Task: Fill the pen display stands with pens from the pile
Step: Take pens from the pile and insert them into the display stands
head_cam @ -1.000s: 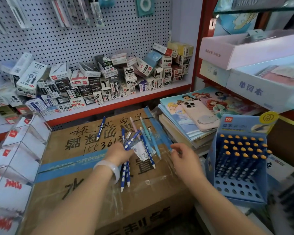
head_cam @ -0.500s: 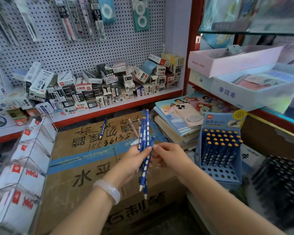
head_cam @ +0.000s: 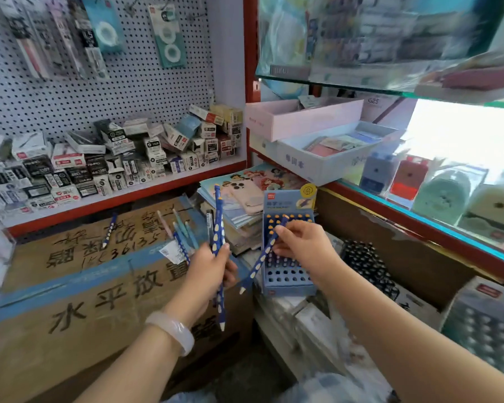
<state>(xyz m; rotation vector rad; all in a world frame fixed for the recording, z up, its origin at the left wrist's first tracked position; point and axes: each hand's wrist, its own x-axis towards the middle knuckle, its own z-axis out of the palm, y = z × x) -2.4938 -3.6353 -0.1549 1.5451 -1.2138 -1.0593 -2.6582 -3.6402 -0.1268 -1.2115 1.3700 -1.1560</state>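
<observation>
My left hand [head_cam: 208, 267] grips a bunch of dark blue pens with pale dots [head_cam: 218, 228], held nearly upright above the cardboard box. My right hand [head_cam: 300, 242] pinches a single blue dotted pen [head_cam: 261, 258], slanted with its white tip pointing down-left, in front of the blue pen display stand [head_cam: 288, 282]. The stand's upper rows hold yellow-capped pens; its lower holes are open. A small pile of pens [head_cam: 181, 231] lies on the box, and one lone pen [head_cam: 109, 229] lies further left.
The taped cardboard box [head_cam: 93, 286] fills the lower left. Books with a pink phone [head_cam: 246, 196] on top sit behind the stand. A shelf of small boxes [head_cam: 114, 158] lines the pegboard wall. A glass counter [head_cam: 437, 199] runs along the right.
Both hands rose from the pile on the box. My left hand gathered a bunch of pens and my right hand drew one pen out and carried it toward the blue stand.
</observation>
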